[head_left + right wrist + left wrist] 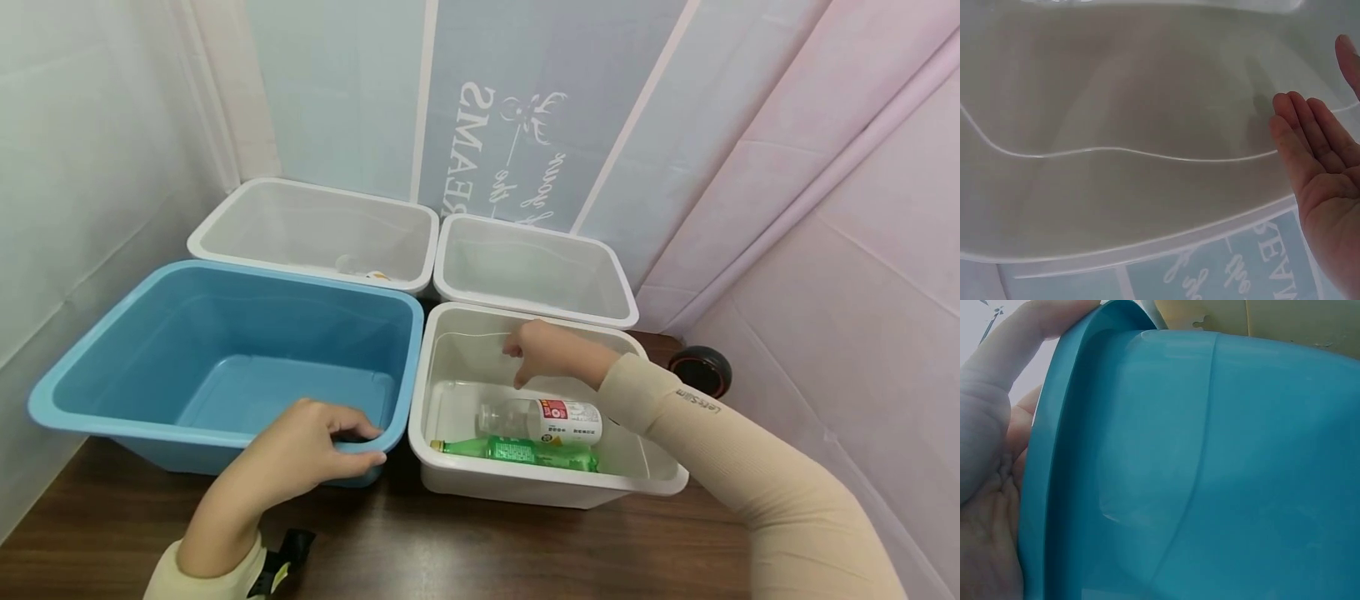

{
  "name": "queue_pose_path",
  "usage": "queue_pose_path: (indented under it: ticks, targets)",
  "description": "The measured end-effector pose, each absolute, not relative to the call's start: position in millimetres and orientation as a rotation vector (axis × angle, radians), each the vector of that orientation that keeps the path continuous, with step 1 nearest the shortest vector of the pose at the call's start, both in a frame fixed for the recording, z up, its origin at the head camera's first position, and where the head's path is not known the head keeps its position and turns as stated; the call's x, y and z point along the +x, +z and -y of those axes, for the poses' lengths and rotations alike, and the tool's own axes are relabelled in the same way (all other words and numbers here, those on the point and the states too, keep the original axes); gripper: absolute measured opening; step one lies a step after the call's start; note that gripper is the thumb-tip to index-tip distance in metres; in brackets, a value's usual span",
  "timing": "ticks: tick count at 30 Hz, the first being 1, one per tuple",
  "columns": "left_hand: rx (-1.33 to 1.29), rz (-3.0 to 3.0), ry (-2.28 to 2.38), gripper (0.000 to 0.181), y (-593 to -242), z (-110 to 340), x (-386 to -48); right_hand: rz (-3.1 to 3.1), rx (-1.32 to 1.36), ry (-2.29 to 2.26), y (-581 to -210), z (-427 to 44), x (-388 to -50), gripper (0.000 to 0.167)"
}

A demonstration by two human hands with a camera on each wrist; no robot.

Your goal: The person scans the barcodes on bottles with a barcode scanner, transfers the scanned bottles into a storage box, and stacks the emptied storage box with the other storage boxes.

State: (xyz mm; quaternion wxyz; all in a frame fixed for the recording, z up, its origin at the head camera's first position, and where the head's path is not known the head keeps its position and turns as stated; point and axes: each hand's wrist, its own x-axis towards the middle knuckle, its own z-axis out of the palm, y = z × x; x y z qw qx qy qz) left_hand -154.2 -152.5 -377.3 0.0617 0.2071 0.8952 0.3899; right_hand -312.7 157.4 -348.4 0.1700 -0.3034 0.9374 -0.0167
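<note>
My left hand grips the near right corner of the blue tub, thumb on the outside and fingers over the rim. In the left wrist view the hand lies along the rim of the blue tub. My right hand is over the front white tub, holding nothing, its fingers slightly bent and apart from the thumb. Below it lie a clear bottle with a white and red label and a green bottle. The right wrist view shows the hand beside the tub's inner wall.
Two more white tubs stand behind, the back left one with a small clear and orange item inside, the back right one beside it. A round black object is right of the front white tub. Curtains hang behind.
</note>
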Motion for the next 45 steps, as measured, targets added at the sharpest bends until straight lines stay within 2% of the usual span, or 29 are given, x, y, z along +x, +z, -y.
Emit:
queue_pose_path:
  ticks: [10, 31, 45]
  targets:
    - [0.638, -2.714, 1.168, 0.025, -375.6, 152.2, -153.9, -2.618, -0.785, -0.047, -361.3, -169.5, -306.7, 0.044]
    - [0.588, -2.699, 1.190, 0.024, -376.0, 151.3, -153.8, -2.545, -0.643, 0.113, -376.6, -181.7, -292.2, 0.024]
    - [0.588, -2.699, 1.192, 0.024, -375.0, 151.1, -153.6, -2.547, -0.616, 0.126, -388.8, -178.8, -295.4, 0.028]
